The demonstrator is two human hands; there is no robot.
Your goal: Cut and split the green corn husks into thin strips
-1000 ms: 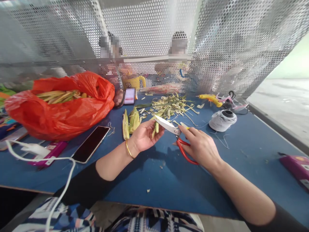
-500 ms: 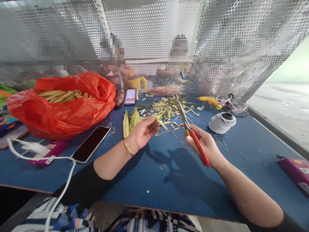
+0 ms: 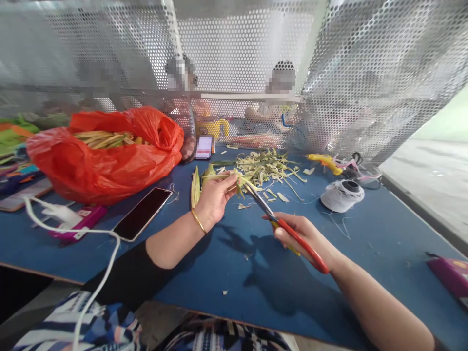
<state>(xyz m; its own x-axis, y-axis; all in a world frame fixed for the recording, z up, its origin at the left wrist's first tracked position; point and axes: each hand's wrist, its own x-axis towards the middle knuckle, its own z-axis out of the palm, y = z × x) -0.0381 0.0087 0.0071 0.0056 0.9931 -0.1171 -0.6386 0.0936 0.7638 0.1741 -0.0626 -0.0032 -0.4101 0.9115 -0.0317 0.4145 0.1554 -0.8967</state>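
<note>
My left hand (image 3: 215, 195) pinches pale green strips of dried husk or leaf (image 3: 249, 182) between thumb and fingers. Wrapped around the handles of red-and-yellow scissors (image 3: 300, 241), my right hand (image 3: 298, 229) points their blades up and left. The blade tips reach the strips just right of my left fingers; whether they are parted is hard to make out. Behind my hands lies a heap of cut trimmings (image 3: 268, 165). Longer husk pieces (image 3: 195, 187) rest left of my left hand.
A red plastic bag (image 3: 106, 168) of strips stands at left, near a dark phone (image 3: 142, 214) and a white cable (image 3: 97, 292). At right are a white thread spool (image 3: 342, 196), a yellow tool (image 3: 325, 163) and a purple box (image 3: 449, 275). A perforated screen (image 3: 241, 53) rises behind, with people beyond it.
The scissors have tilted left and down, bringing their tips from above the trimmings to the strips by my left hand. The whole view has shifted slightly.
</note>
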